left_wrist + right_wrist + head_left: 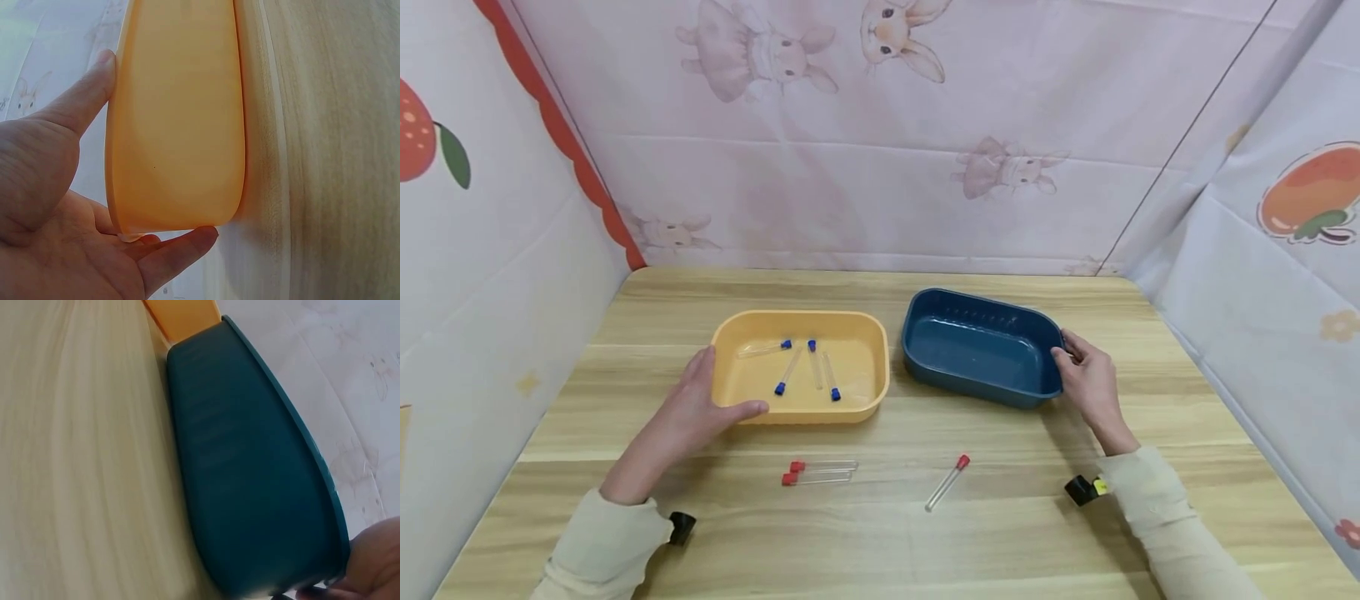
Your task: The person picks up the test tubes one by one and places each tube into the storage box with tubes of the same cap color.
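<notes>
Left hand point(698, 402) wide, touching left end of yellow tray point(808, 416); right hand point(1090, 387) pinching right rim of blue tray point(977, 354). Trays sitting on desk point(850, 550); blue-capped tubes point(781, 388) lying in yellow tray, red-capped tubes point(789, 479) nearer.

Left sleeve point(598, 546): long, pale cream cloth, loose in cut, creased and bunched toward the wrist, with a left wrist camera point(682, 527) in a stubby black housing projecting from the inner side of the cuff. Right sleeve point(1176, 521): same pale cream, wrinkled around the cuff and along the forearm, with a right wrist camera point(1081, 491), also black, small and squat, a bright yellow patch point(1101, 486) between it and the cuff, markings too small to read. Left grip point(696, 404) and right grip point(1088, 382): both bare beyond the cuffs.
</notes>
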`<state>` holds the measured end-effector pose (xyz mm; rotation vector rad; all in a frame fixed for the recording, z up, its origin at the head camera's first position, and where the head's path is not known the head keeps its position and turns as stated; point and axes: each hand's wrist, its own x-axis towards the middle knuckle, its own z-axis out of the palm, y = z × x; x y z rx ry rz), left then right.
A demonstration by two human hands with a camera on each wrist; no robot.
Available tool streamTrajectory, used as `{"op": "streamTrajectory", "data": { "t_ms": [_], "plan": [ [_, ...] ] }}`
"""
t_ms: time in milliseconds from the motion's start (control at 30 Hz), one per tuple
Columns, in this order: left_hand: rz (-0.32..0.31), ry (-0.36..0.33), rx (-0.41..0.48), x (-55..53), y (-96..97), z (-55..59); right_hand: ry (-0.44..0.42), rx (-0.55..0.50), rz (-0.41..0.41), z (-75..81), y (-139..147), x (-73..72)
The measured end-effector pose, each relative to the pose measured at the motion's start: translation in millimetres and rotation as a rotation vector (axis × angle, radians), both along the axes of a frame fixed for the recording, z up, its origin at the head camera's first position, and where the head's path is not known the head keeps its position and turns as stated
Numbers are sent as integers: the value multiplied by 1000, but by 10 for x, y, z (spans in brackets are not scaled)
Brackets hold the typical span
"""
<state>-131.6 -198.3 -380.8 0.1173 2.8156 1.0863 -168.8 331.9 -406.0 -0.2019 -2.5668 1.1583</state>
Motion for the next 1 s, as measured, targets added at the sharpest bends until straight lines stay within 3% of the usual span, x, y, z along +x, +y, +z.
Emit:
{"op": "streamTrajectory", "data": {
  "t_ms": [567, 1000],
  "plan": [
    [-3, -4, -14, -18, -3, -11, 56, -21, 1, -60, 59, -60],
    [1, -3, 5, -11, 9, -25, 56, -29, 125, -51, 128, -21]
  ]
}}
